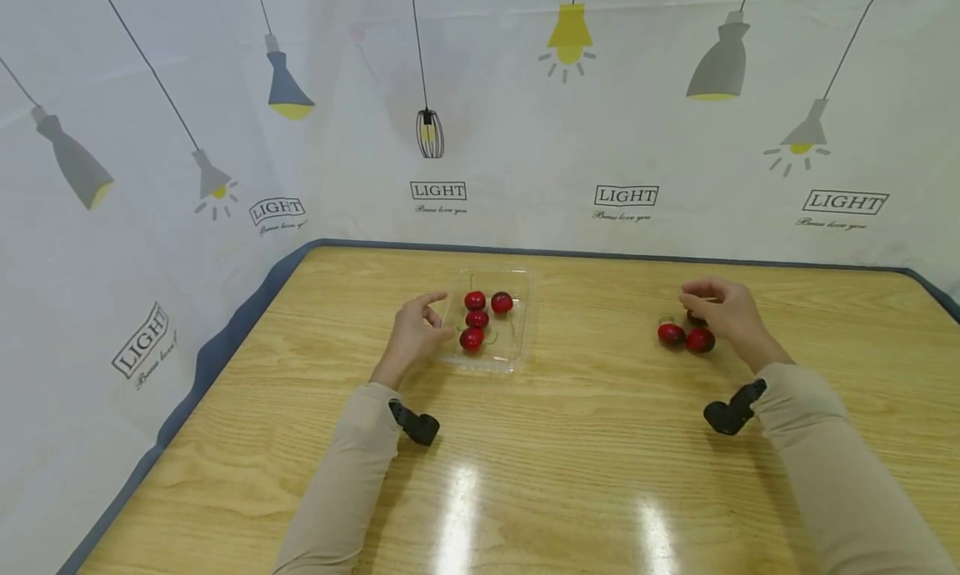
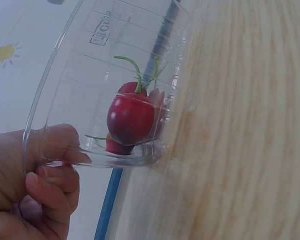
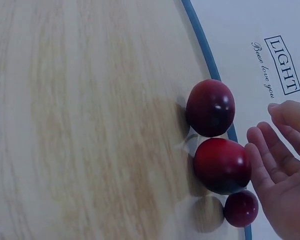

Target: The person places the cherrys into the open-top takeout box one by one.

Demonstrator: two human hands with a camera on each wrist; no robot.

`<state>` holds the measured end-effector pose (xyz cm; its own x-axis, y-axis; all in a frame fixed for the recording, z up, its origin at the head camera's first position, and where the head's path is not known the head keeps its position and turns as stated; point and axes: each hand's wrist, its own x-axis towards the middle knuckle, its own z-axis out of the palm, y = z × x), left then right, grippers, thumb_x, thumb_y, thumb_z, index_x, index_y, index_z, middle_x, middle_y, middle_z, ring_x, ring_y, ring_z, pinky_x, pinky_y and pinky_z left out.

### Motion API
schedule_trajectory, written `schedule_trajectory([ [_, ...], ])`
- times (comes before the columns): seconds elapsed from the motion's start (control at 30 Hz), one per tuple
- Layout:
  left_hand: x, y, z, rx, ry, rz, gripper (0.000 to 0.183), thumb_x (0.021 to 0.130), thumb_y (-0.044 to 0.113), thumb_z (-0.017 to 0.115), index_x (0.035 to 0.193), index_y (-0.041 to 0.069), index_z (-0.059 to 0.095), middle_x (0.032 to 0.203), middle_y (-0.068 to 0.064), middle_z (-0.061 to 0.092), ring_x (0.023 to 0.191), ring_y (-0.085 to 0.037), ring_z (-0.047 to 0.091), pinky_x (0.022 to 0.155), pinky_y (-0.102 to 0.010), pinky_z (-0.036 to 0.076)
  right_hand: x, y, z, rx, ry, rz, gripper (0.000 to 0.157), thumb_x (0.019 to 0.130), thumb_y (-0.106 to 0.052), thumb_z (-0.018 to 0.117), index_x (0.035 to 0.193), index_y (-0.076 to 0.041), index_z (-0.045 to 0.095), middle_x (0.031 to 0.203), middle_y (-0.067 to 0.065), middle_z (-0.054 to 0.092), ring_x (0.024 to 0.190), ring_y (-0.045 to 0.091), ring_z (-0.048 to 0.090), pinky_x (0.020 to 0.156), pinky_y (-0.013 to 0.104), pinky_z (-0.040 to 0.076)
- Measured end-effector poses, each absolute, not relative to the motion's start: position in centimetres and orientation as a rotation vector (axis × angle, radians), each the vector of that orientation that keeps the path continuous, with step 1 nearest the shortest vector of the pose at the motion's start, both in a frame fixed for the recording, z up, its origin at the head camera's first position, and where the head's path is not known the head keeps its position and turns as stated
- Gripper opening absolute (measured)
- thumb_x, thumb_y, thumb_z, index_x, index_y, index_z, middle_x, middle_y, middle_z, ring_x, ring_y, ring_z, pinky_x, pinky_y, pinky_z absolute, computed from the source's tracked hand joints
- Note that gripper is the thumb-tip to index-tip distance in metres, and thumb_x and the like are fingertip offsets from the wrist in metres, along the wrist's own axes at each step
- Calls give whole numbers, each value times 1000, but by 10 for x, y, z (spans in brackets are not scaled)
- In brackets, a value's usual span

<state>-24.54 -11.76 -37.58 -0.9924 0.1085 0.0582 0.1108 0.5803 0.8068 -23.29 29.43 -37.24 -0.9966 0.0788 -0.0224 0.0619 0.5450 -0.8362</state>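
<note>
A clear plastic box (image 1: 519, 342) holds several red cherries (image 1: 477, 319), some with green stems. At its left side my left hand (image 1: 416, 332) grips the rim, thumb and fingers on either side of the plastic wall (image 2: 65, 100). Farther right, three dark red cherries (image 1: 671, 335) lie close together on the table. My right hand (image 1: 723, 312) is just over this group, its fingers loosely bent and holding nothing. In the right wrist view its fingertips appear beside the middle cherry (image 3: 222, 166); whether they touch it I cannot tell.
The wooden table (image 1: 570, 442) has a dark blue edge along the back and left. Behind it hangs a white cloth (image 1: 517, 125) printed with lamps. A black wrist camera (image 1: 416, 425) sits on the left sleeve, another camera (image 1: 731, 410) on the right.
</note>
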Motion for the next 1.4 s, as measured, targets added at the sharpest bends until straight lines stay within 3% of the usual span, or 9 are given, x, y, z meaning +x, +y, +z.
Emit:
schedule_trajectory([
  [0.33,-245,-118,-374,-194,-2792,-1422,58,72,-2,65,126,1,46,64,-4,48,52,-12,38,49,-24,33,-238,301,-389,-124,-2655,1609,40,80,-38,62,105,-7,56,86,-14,57,76,-3,53,67,12,43],
  [0.63,-244,-118,-375,-194,-2789,-1422,58,71,-2,65,126,-1,46,64,-4,48,52,-12,38,49,-24,33,-231,292,-380,-102,-2699,1527,37,84,-28,59,109,-1,54,92,-4,59,74,-4,53,68,15,44],
  [0.8,-245,-118,-375,-177,-2790,-1427,58,71,-3,65,126,1,47,64,-3,47,52,-12,39,49,-24,33,-228,288,-375,-23,-2760,1427,40,87,-26,55,113,4,52,101,9,59,73,-6,52,67,15,43],
  [1.0,-245,-120,-377,-173,-2793,-1430,58,71,-3,65,126,1,47,64,-3,47,53,-12,39,49,-24,33,-231,285,-378,31,-2804,1355,39,88,-27,53,112,3,53,106,19,57,78,3,54,66,17,43],
  [1.2,-246,-120,-377,-185,-2793,-1426,58,71,-2,64,126,1,47,64,-3,47,53,-12,39,49,-24,33,-233,283,-381,80,-2851,1293,38,89,-26,51,113,4,52,111,24,53,99,32,50,81,38,42],
  [1.4,-246,-119,-377,-189,-2795,-1421,57,72,-2,64,127,2,47,65,-4,48,52,-12,38,49,-24,33,-232,281,-380,97,-2888,1295,37,89,-21,51,114,6,49,114,26,50,104,37,47,85,46,39],
])
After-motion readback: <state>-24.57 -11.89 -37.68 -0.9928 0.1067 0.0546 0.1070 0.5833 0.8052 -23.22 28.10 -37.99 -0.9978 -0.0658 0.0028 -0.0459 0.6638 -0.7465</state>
